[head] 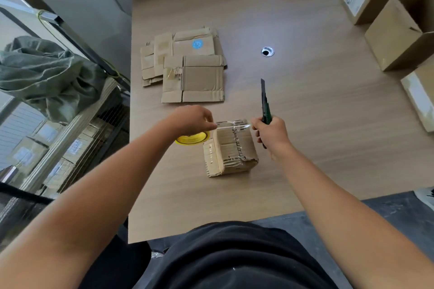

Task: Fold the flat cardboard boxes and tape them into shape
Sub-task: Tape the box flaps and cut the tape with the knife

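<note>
While the small folded box (231, 150) stood on the surface (317, 105) just in front of you, your two hands were held over its far end; your left hand (195, 117) had its fingers curled round the yellow tape roll (192, 139), which hung just left of the box; a clear strip of tape (232, 126) ran from this hand across the far edge of the box to your right hand (272, 135); the fingers of the right hand were closed round the green handle of a utility knife (265, 103), and its dark blade pointed away from you; whether the strip touched the box, I could not tell. Farther on the surface lay a stack of flat cardboard boxes (187, 65), well apart from the folded one; one sheet carried a round blue sticker (197, 44); larger open boxes (397, 33) stood at the right edge; a round cable hole (267, 51) lay between them and the stack.
</note>
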A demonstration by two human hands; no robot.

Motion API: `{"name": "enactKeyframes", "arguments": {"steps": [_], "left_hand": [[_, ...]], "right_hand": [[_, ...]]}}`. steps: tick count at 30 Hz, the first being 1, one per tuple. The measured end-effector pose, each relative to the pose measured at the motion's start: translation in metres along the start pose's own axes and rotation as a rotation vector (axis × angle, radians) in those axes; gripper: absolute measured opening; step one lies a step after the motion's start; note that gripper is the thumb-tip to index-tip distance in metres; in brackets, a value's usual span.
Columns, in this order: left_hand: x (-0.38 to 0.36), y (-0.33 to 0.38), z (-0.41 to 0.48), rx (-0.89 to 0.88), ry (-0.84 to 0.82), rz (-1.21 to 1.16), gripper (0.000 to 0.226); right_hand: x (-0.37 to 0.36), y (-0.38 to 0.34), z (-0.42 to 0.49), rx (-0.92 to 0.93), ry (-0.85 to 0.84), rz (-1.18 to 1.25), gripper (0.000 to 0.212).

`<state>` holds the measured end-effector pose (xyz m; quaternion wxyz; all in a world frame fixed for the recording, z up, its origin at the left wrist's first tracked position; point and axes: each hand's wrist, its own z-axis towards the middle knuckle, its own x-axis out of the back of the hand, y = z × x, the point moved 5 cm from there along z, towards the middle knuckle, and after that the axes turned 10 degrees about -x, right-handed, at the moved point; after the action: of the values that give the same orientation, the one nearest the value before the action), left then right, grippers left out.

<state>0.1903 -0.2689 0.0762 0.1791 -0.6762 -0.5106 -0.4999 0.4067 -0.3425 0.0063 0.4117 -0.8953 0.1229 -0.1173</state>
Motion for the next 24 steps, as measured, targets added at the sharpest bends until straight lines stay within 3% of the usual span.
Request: {"name": "enactKeyframes", "arguments": {"steps": [3,8,16,19,22,24], "left_hand": [[-0.024,-0.018,0.025,0.001,0.016,-0.052,0.030],[-0.048,-0.046,0.033,-0.004,0.025,-0.147,0.028],[-0.067,-0.060,0.030,0.022,0.033,-0.400,0.026],[-0.071,-0.060,0.029,0.025,0.040,-0.430,0.028],[-0.073,-0.056,0.029,0.028,0.044,-0.418,0.031],[-0.073,-0.054,0.028,0.036,0.062,-0.399,0.033]], "right_hand": [[-0.007,0.012,0.026,-0.100,0.014,-0.058,0.016],[-0.025,0.038,0.043,-0.324,-0.144,0.031,0.024],[-0.037,0.058,0.050,-0.523,-0.131,0.056,0.027],[-0.028,0.049,0.042,-0.357,0.024,-0.099,0.030],[-0.017,0.014,0.027,-0.029,0.236,-0.393,0.027],[-0.035,-0.009,0.005,0.187,0.167,-0.555,0.025]]}}
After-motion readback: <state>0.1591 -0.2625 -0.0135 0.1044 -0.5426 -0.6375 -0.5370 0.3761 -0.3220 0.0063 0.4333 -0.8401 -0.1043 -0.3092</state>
